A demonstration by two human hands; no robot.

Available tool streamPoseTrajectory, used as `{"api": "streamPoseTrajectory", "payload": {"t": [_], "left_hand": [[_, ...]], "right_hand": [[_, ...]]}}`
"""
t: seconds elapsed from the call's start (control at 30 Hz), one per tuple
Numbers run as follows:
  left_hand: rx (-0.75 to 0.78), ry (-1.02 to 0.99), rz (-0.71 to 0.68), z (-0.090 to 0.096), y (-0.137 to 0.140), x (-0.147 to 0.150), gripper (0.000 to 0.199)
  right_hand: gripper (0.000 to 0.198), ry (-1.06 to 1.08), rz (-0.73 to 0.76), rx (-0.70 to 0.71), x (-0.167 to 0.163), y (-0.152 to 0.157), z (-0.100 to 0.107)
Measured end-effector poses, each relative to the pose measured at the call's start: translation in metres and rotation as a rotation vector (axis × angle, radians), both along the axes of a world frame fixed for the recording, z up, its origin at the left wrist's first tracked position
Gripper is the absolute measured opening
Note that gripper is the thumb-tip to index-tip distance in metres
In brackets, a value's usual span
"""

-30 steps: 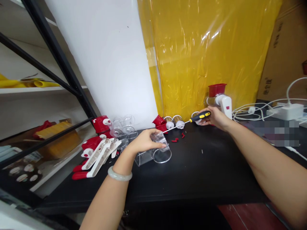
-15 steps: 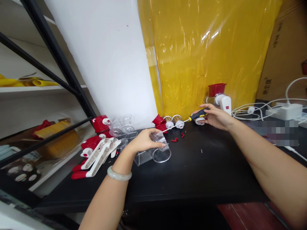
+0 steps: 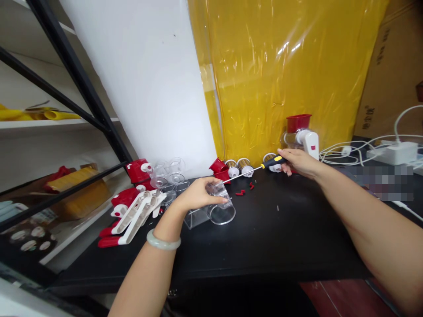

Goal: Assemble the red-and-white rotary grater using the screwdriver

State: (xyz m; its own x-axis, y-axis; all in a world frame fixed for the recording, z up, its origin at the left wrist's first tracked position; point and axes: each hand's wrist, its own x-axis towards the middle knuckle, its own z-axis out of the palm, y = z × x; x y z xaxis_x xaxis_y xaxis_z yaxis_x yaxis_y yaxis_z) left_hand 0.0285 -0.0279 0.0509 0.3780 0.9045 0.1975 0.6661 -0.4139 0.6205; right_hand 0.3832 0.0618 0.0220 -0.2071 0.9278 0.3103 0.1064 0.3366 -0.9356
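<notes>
My left hand (image 3: 201, 193) is closed around a clear plastic housing (image 3: 222, 213), which lies tilted on the black table. In my right hand (image 3: 295, 162) is a screwdriver (image 3: 274, 161) with a black and yellow handle, gripped near its rear end. Its thin shaft slants down leftward, and the tip meets the housing beside my left thumb and fingers. Small red plastic pieces (image 3: 240, 193) lie right of the housing. Behind the shaft stand grater drums (image 3: 245, 167) with white ends and red hoppers (image 3: 219, 166).
White handles with red grips (image 3: 132, 220), red and white parts (image 3: 139, 171) and clear cups (image 3: 176, 166) crowd the left side. An assembled grater (image 3: 307, 136) stands at the back right, near white cables and an adapter (image 3: 401, 153). A black metal shelf frame (image 3: 76, 75) borders the left.
My right hand's fingers have shifted on the screwdriver handle, from spread around it to drawn in toward its end. My left hand and the clear housing stay nearly still.
</notes>
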Motion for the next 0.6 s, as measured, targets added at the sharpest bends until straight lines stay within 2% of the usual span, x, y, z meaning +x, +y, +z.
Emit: {"api": "streamPoseTrajectory", "payload": {"t": [0.2,0.33,0.43,0.6], "left_hand": [[0.038,0.039,0.010,0.001,-0.006,0.003,0.062],[0.064,0.068,0.035,0.009,-0.013,0.008,0.069],[0.131,0.119,0.060,0.022,-0.021,0.010,0.075],[0.392,0.199,0.083,0.045,-0.052,0.008,0.082]], "right_hand": [[0.047,0.089,-0.079,-0.101,-0.009,0.005,-0.011],[0.042,0.136,-0.153,-0.156,-0.013,0.004,-0.009],[0.041,0.164,-0.174,-0.165,-0.016,0.000,0.004],[0.032,0.246,-0.262,-0.075,-0.028,-0.019,0.044]]}}
